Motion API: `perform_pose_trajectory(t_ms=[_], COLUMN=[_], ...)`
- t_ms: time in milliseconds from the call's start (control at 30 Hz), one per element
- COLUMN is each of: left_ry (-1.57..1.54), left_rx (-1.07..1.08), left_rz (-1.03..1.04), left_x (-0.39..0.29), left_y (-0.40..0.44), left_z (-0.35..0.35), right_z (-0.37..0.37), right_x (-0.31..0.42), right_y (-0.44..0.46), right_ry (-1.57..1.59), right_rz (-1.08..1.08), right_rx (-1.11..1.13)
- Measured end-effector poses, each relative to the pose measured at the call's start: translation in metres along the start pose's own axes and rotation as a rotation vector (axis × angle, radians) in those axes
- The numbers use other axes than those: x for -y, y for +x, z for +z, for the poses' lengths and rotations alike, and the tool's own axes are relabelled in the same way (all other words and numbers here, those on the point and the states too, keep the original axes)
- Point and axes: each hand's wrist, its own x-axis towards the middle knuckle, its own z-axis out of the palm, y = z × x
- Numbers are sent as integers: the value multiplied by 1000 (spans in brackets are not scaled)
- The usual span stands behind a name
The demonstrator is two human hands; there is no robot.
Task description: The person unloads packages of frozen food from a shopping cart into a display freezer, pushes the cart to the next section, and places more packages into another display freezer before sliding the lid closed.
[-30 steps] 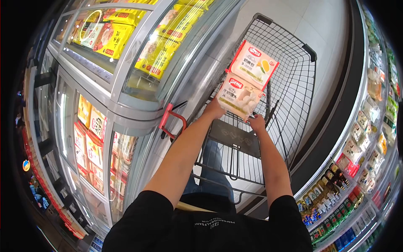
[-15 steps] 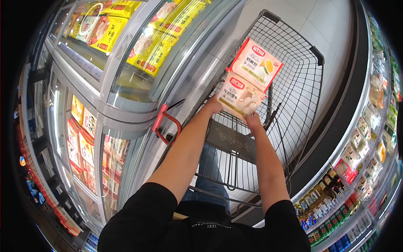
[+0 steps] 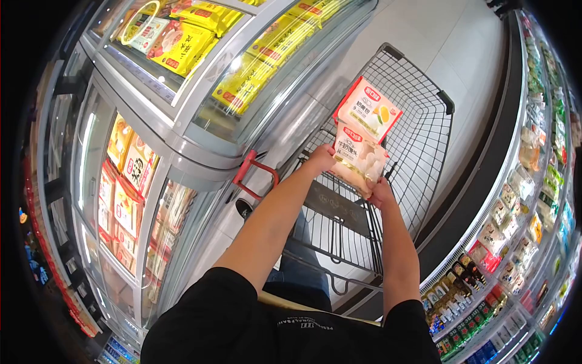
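My left hand [image 3: 322, 159] and my right hand [image 3: 382, 193] grip a cream bag of steamed buns [image 3: 362, 161] by its two near corners, the fingers closed round its edges. Buns are pictured on its front under a red label. Just beyond it, a red-edged pack of custard buns [image 3: 367, 109] lies in the wire shopping cart [image 3: 447, 102], and the bag's far edge meets or overlaps it. Whether the bag rests on the cart's wires or is held above them, I cannot tell. The fingertips under the bag are hidden.
Left of the cart stands a glass-fronted freezer [image 3: 209, 155] with yellow food packs [image 3: 182, 48] inside. A red handle [image 3: 244, 167] sticks out beside it. Along the right runs a shelf of bottles [image 3: 458, 285] and bagged goods behind a dark kerb. Pale floor tiles [image 3: 418, 24] lie ahead.
The view has shifted, so the cart and freezer sit lower in the picture. Both hands still hold the bag, which now looks more bent and tilted, its right side lower.
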Motion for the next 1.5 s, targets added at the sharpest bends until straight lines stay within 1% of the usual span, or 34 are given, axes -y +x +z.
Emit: perform_pose_trajectory(t_ms=[100,133,167,233,267,300,333,367,400,433,467,500,533,633,700,733,833,867,933,1000,1100,1133,1233,1267,1333,1400,1433,1500], left_ry=[-1,-16,-57,-134,-130,-136,-144,-151,-168,-210,-252,-292,-248,-437,-537,-581,-689,-720,-789,-849,-927,-930,-893,-877,-850,-925,-958,-882], left_rx=[26,82,92,111,121,119,112,97,120,162,202,242,188,88,27,-18,-137,-192,-287,-367,-449,-458,-520,-532,-567,-506,-478,-506], left_rz=[77,38,49,75,62,93,125,161,130,168,206,243,212,356,401,436,551,568,624,579,630,636,662,651,646,583,555,525], left_x=[-12,-36,-45,-67,-82,-88,-92,-100,-118,-113,-107,-100,-107,-83,-62,-55,-20,-7,22,55,90,106,151,158,181,199,207,217], left_y=[-27,-55,-72,-113,-139,-162,-182,-202,-238,-253,-265,-278,-308,-367,-399,-421,-468,-484,-513,-538,-578,-591,-619,-627,-635,-644,-647,-649], left_z=[-1,-9,-12,-22,-31,-38,-46,-58,-73,-84,-95,-108,-123,-162,-192,-205,-234,-241,-251,-261,-269,-270,-275,-279,-282,-283,-288,-294], right_z=[-11,-16,-17,-17,-18,-17,4,11,15,28,41,59,77,140,179,196,256,272,308,343,381,389,410,415,424,437,442,441], right_x=[23,29,34,48,56,62,78,88,91,98,105,111,115,119,115,114,96,91,75,55,29,19,-20,-26,-44,-66,-72,-76], right_y=[-53,-72,-91,-131,-148,-168,-206,-223,-238,-258,-279,-297,-311,-349,-360,-363,-376,-378,-393,-408,-428,-440,-450,-447,-453,-464,-467,-472], right_ry=[42,65,90,50,19,-10,-43,-72,-98,-126,-210,-216,-225,-256,-298,-370,-400,-442,-492,-549,-636,-661,-635,-666,-706,-721,-738,-781], right_rz=[-32,-46,-61,-173,-224,-269,-311,-371,-424,-478,-475,-535,-591,-736,-848,-821,-857,-799,-782,-782,-809,-733,-630,-556,-601,-666,-612,-493], right_rx=[57,76,99,125,152,177,151,189,225,264,227,272,319,469,563,591,749,807,868,931,995,1012,1111,1116,1122,1112,1089,1031])
